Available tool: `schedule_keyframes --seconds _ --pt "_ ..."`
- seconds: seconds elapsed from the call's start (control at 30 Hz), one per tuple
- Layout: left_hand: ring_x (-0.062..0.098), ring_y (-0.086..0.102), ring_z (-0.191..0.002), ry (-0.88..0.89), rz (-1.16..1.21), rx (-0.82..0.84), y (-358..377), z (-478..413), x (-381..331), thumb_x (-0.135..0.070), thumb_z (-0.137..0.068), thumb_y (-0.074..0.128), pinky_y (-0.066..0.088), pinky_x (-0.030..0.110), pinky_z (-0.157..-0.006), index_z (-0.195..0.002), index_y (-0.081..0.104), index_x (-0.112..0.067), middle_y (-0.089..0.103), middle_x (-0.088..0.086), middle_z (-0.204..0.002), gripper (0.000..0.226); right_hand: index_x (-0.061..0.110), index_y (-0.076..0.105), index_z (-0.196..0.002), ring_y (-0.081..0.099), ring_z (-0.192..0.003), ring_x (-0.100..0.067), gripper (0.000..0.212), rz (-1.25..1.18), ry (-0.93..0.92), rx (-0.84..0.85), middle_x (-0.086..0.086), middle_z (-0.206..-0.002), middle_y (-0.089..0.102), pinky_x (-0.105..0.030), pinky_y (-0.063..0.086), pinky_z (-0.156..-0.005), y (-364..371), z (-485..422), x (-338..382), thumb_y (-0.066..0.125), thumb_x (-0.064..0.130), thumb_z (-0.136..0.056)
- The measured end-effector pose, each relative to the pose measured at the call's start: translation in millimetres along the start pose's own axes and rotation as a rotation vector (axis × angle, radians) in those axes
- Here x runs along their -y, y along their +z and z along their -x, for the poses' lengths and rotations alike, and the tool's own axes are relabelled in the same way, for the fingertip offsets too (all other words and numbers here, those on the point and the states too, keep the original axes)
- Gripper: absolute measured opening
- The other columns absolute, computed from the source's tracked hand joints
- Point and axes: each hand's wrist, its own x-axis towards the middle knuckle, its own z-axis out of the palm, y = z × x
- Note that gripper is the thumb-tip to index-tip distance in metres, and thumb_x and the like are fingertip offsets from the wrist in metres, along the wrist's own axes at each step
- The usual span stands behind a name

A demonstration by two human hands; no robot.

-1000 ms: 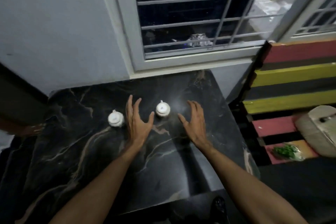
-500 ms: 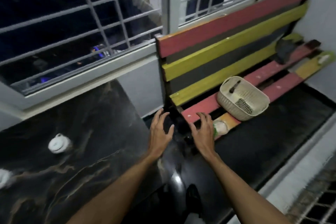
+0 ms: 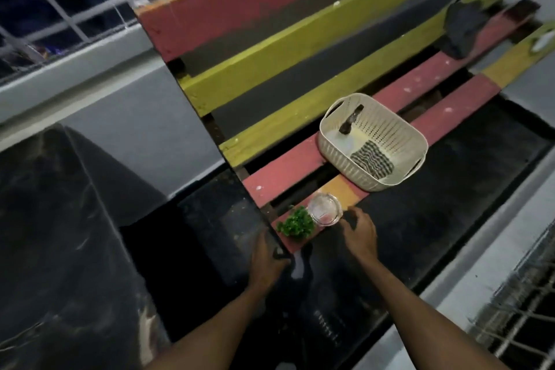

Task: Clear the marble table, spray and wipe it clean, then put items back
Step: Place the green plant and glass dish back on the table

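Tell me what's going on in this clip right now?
A person is bent toward a red-and-yellow slatted bench. Both hands reach for a clear glass vase with green sprigs lying at the bench's near end. The right hand is beside the glass; the left hand is by the bench edge. Neither holds it yet. A cream plastic basket sits farther along. The dark marble table is to the left.

basket (image 3: 372,141) crowds bench (image 3: 282,177), near end open
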Motion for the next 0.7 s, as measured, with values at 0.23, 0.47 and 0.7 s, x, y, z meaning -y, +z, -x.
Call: schedule_keyframes --seconds 0.23,0.47,0.7 --pt "0.006 0.06 -0.124 0.054 0.22 -0.124 68 -54 43 -0.012 -0.049 0.101 0.054 0.033 -0.103 -0.139 0.052 -0.039 0.063 -0.008 -0.131 0.107 0.011 0.056 -0.133 0.057 -0.114 -0.036 0.046 0.017 0.076 0.069 -0.018 -0.117 0.059 -0.04 0.043 -0.096 42 -48 -49 0.069 0.016 -0.089" --pt "0.013 0.064 -0.119 0.093 0.232 -0.246 82 -80 34 -0.053 -0.049 0.101 0.056 0.043 -0.098 -0.136 0.056 -0.038 0.065 -0.008 -0.127 0.099 0.013 0.066 -0.107 0.063 -0.088 -0.027 0.024 -0.074 0.063 0.024 -0.007 -0.089 0.069 -0.029 0.042 -0.075 55 -59 -46 0.07 0.014 -0.083" --pt "0.014 0.07 -0.098 0.106 0.169 -0.272 77 -86 31 -0.055 -0.057 0.093 0.057 0.032 -0.078 -0.109 0.063 -0.04 0.072 -0.013 -0.102 0.062 0.023 0.069 -0.095 0.066 -0.08 -0.028 0.029 -0.166 0.2 -0.046 -0.005 -0.078 0.069 -0.032 0.051 -0.075 57 -66 -34 0.068 0.003 -0.075"
